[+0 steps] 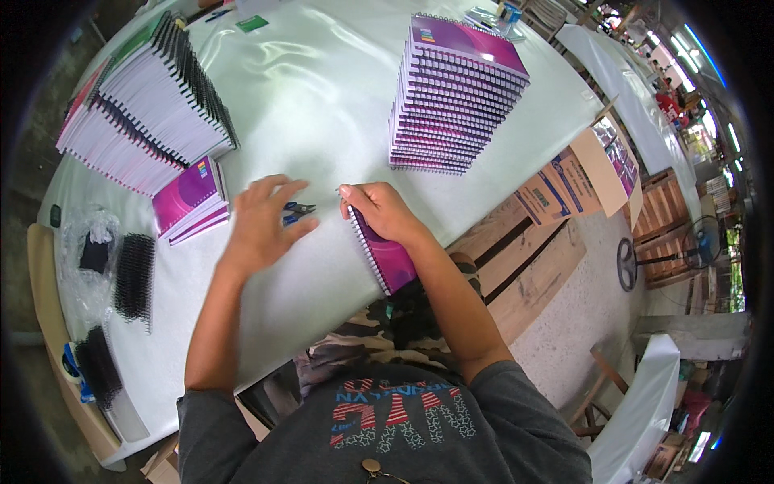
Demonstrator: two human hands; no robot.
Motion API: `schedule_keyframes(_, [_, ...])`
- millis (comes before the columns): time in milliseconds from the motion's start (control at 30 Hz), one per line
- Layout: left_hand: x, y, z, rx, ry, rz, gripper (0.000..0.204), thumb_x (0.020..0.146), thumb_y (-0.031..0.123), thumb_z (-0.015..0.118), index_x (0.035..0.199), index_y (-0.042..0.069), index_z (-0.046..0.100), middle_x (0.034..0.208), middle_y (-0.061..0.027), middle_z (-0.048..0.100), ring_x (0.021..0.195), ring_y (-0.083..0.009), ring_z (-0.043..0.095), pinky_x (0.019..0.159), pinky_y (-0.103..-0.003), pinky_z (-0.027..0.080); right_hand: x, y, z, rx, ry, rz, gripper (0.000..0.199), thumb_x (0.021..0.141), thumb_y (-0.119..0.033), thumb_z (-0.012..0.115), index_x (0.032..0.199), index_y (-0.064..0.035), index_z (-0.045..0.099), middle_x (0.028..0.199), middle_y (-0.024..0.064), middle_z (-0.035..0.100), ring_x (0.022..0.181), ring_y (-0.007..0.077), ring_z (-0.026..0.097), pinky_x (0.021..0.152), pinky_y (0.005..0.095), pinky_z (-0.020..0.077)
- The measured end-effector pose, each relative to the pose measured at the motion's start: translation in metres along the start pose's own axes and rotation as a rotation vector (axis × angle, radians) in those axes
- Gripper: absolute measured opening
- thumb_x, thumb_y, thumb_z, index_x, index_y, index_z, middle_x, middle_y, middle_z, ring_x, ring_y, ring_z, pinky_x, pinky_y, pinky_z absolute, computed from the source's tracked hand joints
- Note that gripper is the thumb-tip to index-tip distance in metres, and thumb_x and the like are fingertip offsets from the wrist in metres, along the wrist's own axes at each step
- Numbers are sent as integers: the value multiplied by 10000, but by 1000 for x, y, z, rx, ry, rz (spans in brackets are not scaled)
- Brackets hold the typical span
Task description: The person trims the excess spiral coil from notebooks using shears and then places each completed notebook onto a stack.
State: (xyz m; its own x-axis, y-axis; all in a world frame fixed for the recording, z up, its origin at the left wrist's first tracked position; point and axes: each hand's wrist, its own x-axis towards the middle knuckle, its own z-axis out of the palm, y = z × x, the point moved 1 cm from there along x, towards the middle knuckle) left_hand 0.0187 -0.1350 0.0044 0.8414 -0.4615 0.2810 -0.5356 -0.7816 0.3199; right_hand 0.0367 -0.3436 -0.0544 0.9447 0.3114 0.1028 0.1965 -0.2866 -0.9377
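My right hand (379,211) is closed around the top end of a purple spiral-bound notebook (393,262), its thumb near the white-looking coil edge. The notebook lies at the table's near edge, close to my lap. My left hand (264,224) is raised over the table with fingers spread and nothing in it. Just beside its fingertips lie blue-handled pliers (297,211), partly hidden by the hand. To its left rests a small pile of purple-covered books (189,202).
A tall stack of purple spiral notebooks (459,97) stands at the far right of the table. Far left are leaning stacks of books with black coils (161,97). Loose black binding coils (135,278) lie beside a clear plastic bag (90,250). An open cardboard box (568,181) sits right of the table.
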Motion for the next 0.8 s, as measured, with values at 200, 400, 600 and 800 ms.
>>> schedule_keyframes(200, [5, 24, 48, -703, 158, -121, 247, 801, 86, 679, 1029, 12, 623, 934, -122, 633, 767, -174, 621, 695, -280, 501, 2, 22, 10, 17, 63, 3, 495, 909, -445, 476, 719, -23, 651, 628, 119, 588, 619, 179, 564, 639, 318, 449])
schedule_keyframes(400, [5, 6, -18, -534, 539, -186, 108, 802, 66, 675, 895, 36, 630, 847, -51, 634, 716, -125, 581, 616, -260, 469, -3, 5, -1, 2, -21, -42, 452, 929, -365, 449, 717, -12, 634, 600, 69, 509, 593, 135, 479, 603, 287, 394])
schedule_keyframes(600, [-63, -100, -155, 112, 1487, -557, 156, 858, 170, 628, 944, 40, 639, 861, -89, 626, 789, -179, 589, 726, -277, 468, -5, -8, 2, -5, -28, -28, 403, 917, -313, 477, 691, -10, 618, 601, 61, 504, 590, 132, 454, 602, 285, 372])
schedule_keyframes(800, [-78, -65, -190, -230, 1210, -564, 547, 872, 459, 556, 1219, 36, 531, 1182, -168, 528, 1075, -232, 499, 944, -339, 367, -2, -5, 6, -50, -39, -58, 354, 879, -311, 556, 699, -15, 629, 626, 77, 568, 602, 137, 505, 597, 277, 398])
